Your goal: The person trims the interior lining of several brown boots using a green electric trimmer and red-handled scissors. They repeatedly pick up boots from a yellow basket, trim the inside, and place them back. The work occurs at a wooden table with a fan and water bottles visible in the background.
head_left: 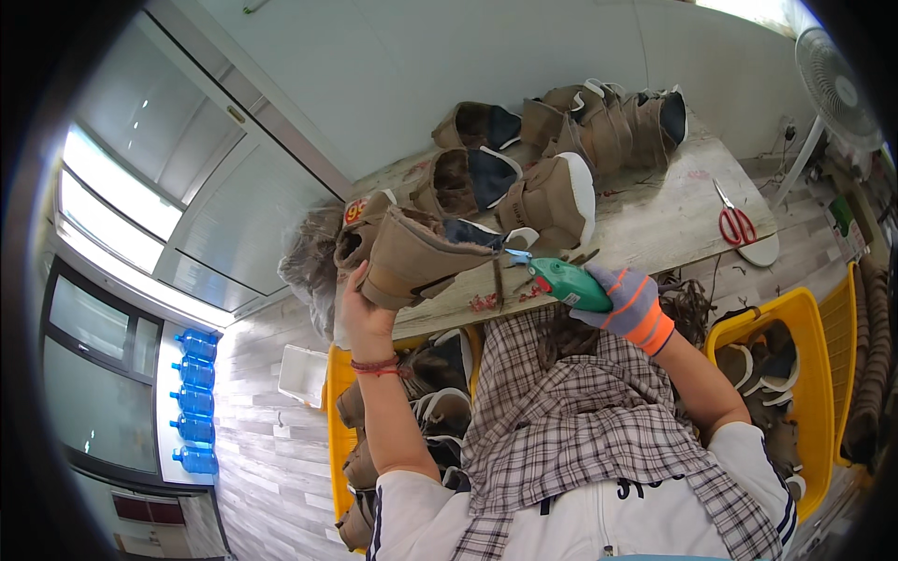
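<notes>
My left hand is bare and grips a tan fur-lined boot by its lower edge, holding it above the front of the wooden table. My right hand wears a grey glove with orange stripes and holds a green electric cutter. The cutter's tip touches the boot's dark lining near its opening. A plaid cloth lies over my lap.
Several more tan boots stand on the table's far side. Red-handled scissors lie at its right end. Yellow crates of boots stand at my right and another yellow crate at my left. A white fan stands at right, blue bottles at left.
</notes>
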The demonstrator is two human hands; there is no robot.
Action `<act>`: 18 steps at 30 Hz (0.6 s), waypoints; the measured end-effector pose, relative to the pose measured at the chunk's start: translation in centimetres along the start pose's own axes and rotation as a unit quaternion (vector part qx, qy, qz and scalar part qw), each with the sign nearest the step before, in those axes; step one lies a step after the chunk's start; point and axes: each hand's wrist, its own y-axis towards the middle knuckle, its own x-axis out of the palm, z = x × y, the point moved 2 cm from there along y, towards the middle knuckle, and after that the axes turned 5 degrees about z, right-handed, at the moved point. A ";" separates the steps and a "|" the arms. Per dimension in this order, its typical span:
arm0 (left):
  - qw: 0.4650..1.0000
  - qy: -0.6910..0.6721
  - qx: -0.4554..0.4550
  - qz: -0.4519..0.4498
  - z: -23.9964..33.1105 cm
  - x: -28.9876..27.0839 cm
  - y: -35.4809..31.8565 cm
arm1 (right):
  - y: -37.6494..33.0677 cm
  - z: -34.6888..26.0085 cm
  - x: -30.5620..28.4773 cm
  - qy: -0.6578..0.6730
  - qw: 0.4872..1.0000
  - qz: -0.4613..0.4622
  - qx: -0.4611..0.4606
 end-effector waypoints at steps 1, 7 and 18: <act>1.000 -0.008 -0.009 -0.002 -0.2 -0.2 0.1 | 0.0 -0.1 0.1 0.004 1.000 0.000 -0.001; 0.999 -0.040 -0.035 -0.011 -1.2 -0.9 0.3 | 0.2 -1.0 0.6 0.024 1.000 0.008 0.000; 0.997 -0.066 0.002 -0.041 -3.2 1.1 -3.1 | 2.0 -3.4 0.7 0.089 0.996 0.010 0.011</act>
